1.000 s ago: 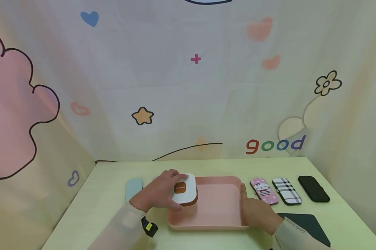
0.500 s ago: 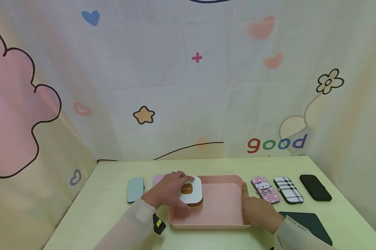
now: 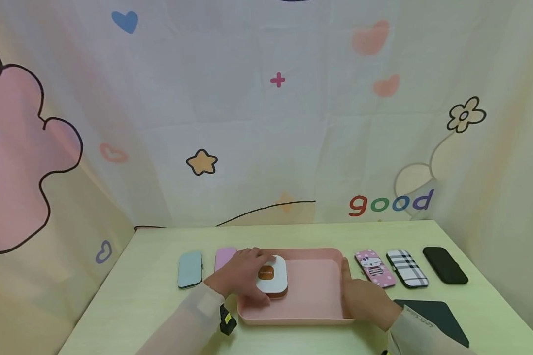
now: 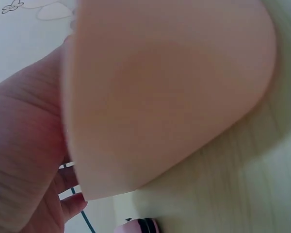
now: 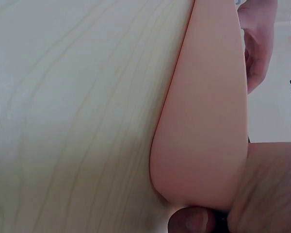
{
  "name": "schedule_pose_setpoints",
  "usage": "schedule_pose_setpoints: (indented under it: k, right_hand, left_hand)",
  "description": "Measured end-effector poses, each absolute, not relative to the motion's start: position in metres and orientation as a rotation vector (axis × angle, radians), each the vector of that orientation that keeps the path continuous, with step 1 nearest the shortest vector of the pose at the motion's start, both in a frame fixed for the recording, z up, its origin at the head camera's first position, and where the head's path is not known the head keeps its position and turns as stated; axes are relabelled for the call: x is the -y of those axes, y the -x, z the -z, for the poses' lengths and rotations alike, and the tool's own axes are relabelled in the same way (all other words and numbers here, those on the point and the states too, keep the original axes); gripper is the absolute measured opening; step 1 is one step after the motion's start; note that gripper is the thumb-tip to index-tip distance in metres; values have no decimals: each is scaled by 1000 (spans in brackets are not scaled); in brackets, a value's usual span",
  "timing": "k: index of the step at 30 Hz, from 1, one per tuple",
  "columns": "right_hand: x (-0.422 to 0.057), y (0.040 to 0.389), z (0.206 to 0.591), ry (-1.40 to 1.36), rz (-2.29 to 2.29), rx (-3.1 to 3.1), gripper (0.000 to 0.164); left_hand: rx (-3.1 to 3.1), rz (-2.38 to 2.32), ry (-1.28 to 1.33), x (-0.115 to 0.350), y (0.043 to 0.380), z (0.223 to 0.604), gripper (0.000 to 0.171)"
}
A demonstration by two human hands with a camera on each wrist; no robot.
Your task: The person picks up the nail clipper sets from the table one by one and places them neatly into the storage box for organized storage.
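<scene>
In the head view a pink tray [image 3: 317, 291] lies mid-table. My left hand [image 3: 244, 276] reaches over its left side and holds a square box [image 3: 275, 278] with a white lid, a brown label and a brown base. The thumb is at the box's near side and the fingers are at its far side. My right hand [image 3: 368, 301] grips the tray's right wall, index finger extended along it. In the left wrist view the tray's outer wall [image 4: 169, 107] hides the box. The right wrist view shows a fingertip [image 5: 196, 221] against the tray's outer end.
Left of the tray lie a light blue case [image 3: 190, 269] and a lilac case [image 3: 225, 256], partly covered by the left hand. To the right are a pink cartoon case [image 3: 375, 268], a plaid case [image 3: 407, 269] and a black case [image 3: 445, 265]. A dark flat sheet [image 3: 439, 318] lies beside the right forearm.
My left hand has moved the box slightly rightward and down into the tray's left part. The lilac case shows more now. My right hand stays at the tray's right wall.
</scene>
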State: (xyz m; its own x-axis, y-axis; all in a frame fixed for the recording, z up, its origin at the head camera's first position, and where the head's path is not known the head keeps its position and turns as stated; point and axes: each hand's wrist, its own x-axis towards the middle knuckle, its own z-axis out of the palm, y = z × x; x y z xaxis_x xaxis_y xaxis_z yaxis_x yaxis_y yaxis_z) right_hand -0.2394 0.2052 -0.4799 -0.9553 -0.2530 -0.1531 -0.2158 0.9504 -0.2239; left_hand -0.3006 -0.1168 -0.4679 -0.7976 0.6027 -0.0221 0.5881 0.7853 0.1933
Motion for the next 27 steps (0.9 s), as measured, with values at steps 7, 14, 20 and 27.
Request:
schedule_pose_setpoints:
  k: [7,14,20,27]
  right_hand:
    - [-204,241,478,288,334,-2865,84]
    - [-204,240,477,295,348,-2879,87]
    - [-205,239,476,335,302,-2907,90]
    - [-203,240,474,223,419,-2821,75]
  left_hand:
    - [-2907,-230,-939,116,303,473,103]
    - [-2924,-280,-980,117,300,477,98]
    - [-2960,-322,-985,117,297,477,87]
    - [-2979,-313,-969,118,295,477,84]
